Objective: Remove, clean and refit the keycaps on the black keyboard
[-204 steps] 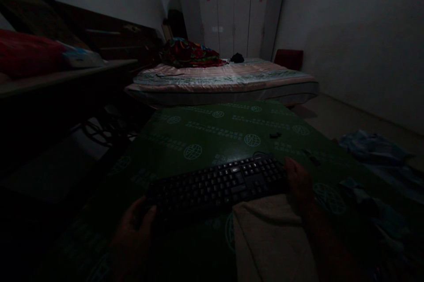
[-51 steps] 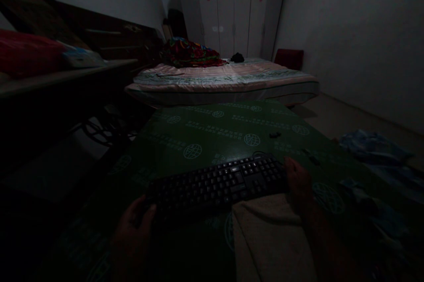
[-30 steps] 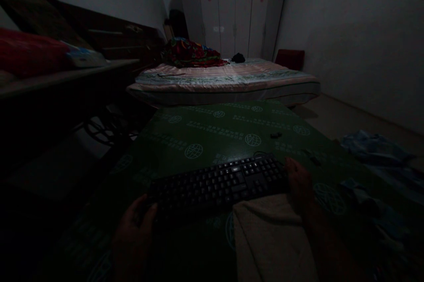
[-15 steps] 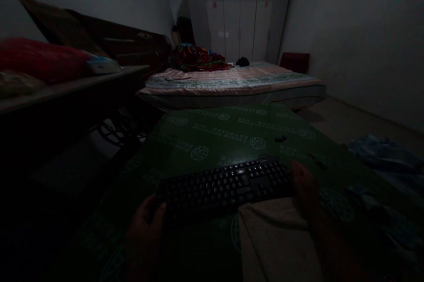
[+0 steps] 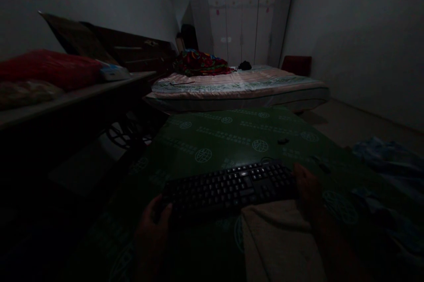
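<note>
A black computer keyboard (image 5: 228, 189) lies across the green printed board (image 5: 212, 136) in dim light, its right end farther from me than its left. My left hand (image 5: 154, 224) grips the keyboard's left end, thumb in front and fingers behind. At the opposite end my right hand (image 5: 306, 184) is closed around the right edge; its fingertips are partly hidden in shadow. A beige folded cloth (image 5: 278, 233) lies just in front of the keyboard, beside my right forearm.
A small dark object (image 5: 283, 141) lies on the board beyond the keyboard. Beyond stands a bed (image 5: 251, 89) with a red patterned blanket (image 5: 202, 63). On the left, a shelf-like table (image 5: 139, 79) bears a red bag (image 5: 49, 70). Crumpled cloth (image 5: 391, 158) lies at right.
The whole view has shifted slightly, with everything a little lower and to the right. Both hands keep their hold on the keyboard, which has not visibly moved on the board.
</note>
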`<state>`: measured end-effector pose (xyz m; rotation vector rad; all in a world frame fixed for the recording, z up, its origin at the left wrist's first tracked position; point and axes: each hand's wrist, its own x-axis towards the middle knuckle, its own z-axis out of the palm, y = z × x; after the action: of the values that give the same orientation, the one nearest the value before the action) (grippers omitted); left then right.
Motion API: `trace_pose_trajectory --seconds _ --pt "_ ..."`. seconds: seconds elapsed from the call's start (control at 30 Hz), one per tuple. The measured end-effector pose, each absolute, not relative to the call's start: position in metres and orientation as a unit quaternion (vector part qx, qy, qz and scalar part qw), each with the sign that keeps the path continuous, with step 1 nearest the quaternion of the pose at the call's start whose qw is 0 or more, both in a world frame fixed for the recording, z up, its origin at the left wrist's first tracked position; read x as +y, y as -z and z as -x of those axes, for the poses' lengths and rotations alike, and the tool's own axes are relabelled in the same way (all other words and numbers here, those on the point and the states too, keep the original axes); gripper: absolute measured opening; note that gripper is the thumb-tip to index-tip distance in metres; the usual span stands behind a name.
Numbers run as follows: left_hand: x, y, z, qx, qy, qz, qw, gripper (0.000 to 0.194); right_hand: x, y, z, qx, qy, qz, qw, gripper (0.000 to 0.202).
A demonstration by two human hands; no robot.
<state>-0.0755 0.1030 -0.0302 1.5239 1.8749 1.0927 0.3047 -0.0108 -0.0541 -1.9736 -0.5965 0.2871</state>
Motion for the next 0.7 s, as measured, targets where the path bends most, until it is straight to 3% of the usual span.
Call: trace_pose_trajectory --seconds 0.23,0.7 --pt "0.1029 0.0274 0.073 0.689 -0.402 -0.545 0.258 0.058 -0.0103 0.0589 -0.3066 -0.233 -0.101 0.807 0.533 0.064" --pt "0.1048 0.0327 0.077 0.689 -0.392 -0.559 0.243 0.06 -0.0111 0.0526 -0.3045 -0.234 -0.12 0.8 0.54 0.061"
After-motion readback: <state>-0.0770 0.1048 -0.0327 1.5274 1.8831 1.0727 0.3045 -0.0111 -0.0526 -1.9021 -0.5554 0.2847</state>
